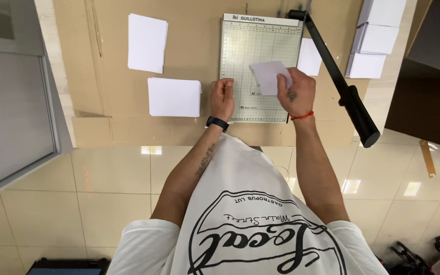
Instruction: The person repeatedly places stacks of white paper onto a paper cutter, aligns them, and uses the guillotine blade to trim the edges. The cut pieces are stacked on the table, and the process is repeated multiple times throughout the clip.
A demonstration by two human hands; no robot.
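Observation:
A paper guillotine (240, 46) with a pale green gridded board lies on a cardboard-covered table (103, 127). Its black cutting arm (339, 76) is raised and angled out to the right. My right hand (296, 94) holds a small white sheet of paper (269, 76) over the board's lower right part. My left hand (222, 98), with a black watch on the wrist, rests in a loose fist on the board's lower left edge. It holds nothing that I can see.
Two stacks of white cut paper (174, 97) (146, 42) lie left of the cutter. A white sheet (310, 57) sits under the arm on the right. Wrapped paper reams (375, 38) are stacked at the far right. A grey cabinet (11, 102) stands left.

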